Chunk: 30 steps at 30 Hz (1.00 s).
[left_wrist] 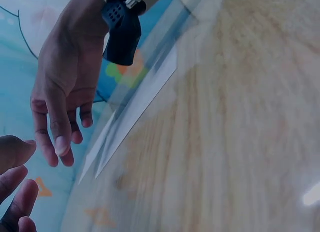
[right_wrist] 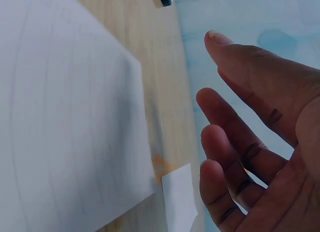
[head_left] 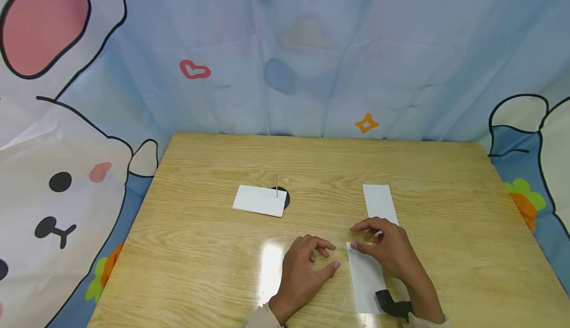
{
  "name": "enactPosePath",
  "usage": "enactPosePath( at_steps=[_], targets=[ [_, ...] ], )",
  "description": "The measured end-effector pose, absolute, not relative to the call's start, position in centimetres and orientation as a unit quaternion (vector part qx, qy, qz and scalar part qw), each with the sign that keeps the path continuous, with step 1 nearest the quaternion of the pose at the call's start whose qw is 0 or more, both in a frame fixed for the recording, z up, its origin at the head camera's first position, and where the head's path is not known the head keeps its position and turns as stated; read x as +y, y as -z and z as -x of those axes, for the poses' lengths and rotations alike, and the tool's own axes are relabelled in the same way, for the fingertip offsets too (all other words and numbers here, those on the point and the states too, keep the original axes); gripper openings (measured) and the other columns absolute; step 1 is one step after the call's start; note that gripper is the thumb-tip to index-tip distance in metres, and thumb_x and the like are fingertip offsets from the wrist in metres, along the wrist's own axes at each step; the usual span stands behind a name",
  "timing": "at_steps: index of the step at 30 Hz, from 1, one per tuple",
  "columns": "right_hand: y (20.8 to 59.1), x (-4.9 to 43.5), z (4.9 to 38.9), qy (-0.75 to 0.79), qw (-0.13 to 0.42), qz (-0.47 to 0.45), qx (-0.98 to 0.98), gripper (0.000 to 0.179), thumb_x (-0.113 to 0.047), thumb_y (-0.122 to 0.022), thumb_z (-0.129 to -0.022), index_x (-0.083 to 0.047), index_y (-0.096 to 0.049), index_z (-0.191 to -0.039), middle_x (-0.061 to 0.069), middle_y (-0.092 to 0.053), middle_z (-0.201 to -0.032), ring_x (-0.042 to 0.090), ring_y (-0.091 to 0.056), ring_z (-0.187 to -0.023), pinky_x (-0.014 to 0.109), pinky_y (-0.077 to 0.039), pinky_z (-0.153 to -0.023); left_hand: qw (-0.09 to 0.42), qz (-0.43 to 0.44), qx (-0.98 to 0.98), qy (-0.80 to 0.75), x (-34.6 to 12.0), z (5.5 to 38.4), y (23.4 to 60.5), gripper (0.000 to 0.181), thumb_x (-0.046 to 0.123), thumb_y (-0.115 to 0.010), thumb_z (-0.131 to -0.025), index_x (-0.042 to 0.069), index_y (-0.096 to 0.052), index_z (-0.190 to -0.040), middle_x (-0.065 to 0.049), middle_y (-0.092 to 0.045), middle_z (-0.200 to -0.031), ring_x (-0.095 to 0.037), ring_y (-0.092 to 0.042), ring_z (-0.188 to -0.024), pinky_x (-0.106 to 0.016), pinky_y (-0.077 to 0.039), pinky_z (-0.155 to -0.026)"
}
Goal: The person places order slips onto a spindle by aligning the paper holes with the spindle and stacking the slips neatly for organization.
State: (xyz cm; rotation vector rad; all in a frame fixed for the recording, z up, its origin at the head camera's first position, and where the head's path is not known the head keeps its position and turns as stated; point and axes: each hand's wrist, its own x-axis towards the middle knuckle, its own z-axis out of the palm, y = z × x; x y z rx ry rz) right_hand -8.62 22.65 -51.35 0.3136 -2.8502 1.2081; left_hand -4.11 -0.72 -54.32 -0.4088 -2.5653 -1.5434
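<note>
My right hand (head_left: 387, 249) hovers over a lined white paper slip (head_left: 366, 281) lying on the table, its fingers loosely bent and holding nothing. A second white slip (head_left: 378, 200) lies just beyond it, partly covered by that hand. To the left of the near slip, my left hand (head_left: 303, 273) hangs above the wood, thumb and fingers apart with nothing between them. In the left wrist view, the right hand (left_wrist: 65, 92) appears beyond the left hand's fingers (left_wrist: 17, 202). The right wrist view shows the right hand's thumb and fingers spread apart beside the near slip (right_wrist: 75, 122).
Farther back, a small stack of lined slips (head_left: 259, 200) lies on a round black base (head_left: 287, 199), with a thin spike (head_left: 276, 185) standing up through its right end. A cartoon-printed curtain (head_left: 311, 61) hangs behind the wooden table (head_left: 200, 249) and at its sides.
</note>
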Motion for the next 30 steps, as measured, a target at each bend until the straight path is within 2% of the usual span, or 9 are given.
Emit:
enactPosePath(
  at_steps=[4, 9, 14, 19, 30],
  targets=[
    [51.8, 23.0, 8.6, -0.376, 0.017, -0.092, -0.922, 0.033, -0.014, -0.097, -0.075, -0.020, -0.081, -0.103, 0.001, -0.071, -0.092, 0.015, -0.059, -0.081, 0.024, -0.049, -0.068, 0.061, 0.149, -0.847, 0.507, -0.2, 3.6, 54.6, 0.032, 0.025, -0.092, -0.082, 0.030, -0.074, -0.109, 0.013, -0.070, -0.092, -0.008, -0.056, -0.078, -0.013, -0.043, -0.072],
    [51.9, 23.3, 8.5, -0.363, -0.013, -0.076, -0.929, 0.035, -0.014, -0.097, -0.074, -0.019, -0.081, -0.105, 0.004, -0.064, -0.091, 0.013, -0.052, -0.075, 0.024, -0.043, -0.063, 0.054, 0.161, -0.847, 0.503, 0.2, 3.2, 54.9, 0.033, 0.026, -0.092, -0.082, 0.031, -0.074, -0.109, 0.014, -0.069, -0.093, -0.004, -0.054, -0.078, -0.012, -0.042, -0.071],
    [52.2, 23.4, 8.3, -0.352, -0.028, -0.074, -0.933, 0.037, -0.013, -0.097, -0.074, -0.019, -0.080, -0.107, 0.003, -0.063, -0.093, 0.013, -0.050, -0.078, 0.024, -0.042, -0.064, 0.051, 0.183, -0.846, 0.498, 0.7, 2.7, 55.2, 0.033, 0.026, -0.092, -0.083, 0.029, -0.074, -0.110, 0.013, -0.069, -0.093, -0.003, -0.055, -0.079, -0.011, -0.043, -0.072],
    [52.5, 23.3, 8.4, -0.334, -0.019, -0.081, -0.939, 0.040, -0.013, -0.099, -0.071, -0.019, -0.080, -0.106, 0.000, -0.064, -0.092, 0.014, -0.050, -0.084, 0.025, -0.041, -0.068, 0.064, 0.200, -0.849, 0.485, 1.2, 2.4, 55.3, 0.035, 0.025, -0.094, -0.080, 0.029, -0.074, -0.109, 0.013, -0.069, -0.092, -0.003, -0.056, -0.078, -0.009, -0.042, -0.071],
    [52.9, 23.2, 8.5, -0.322, -0.004, -0.096, -0.942, 0.042, -0.007, -0.099, -0.068, -0.017, -0.080, -0.104, -0.001, -0.059, -0.086, 0.009, -0.045, -0.075, 0.024, -0.038, -0.064, 0.077, 0.218, -0.862, 0.451, 1.9, 2.0, 55.7, 0.042, 0.027, -0.098, -0.075, 0.030, -0.073, -0.108, 0.015, -0.067, -0.090, 0.001, -0.052, -0.078, -0.006, -0.037, -0.070]
  ],
)
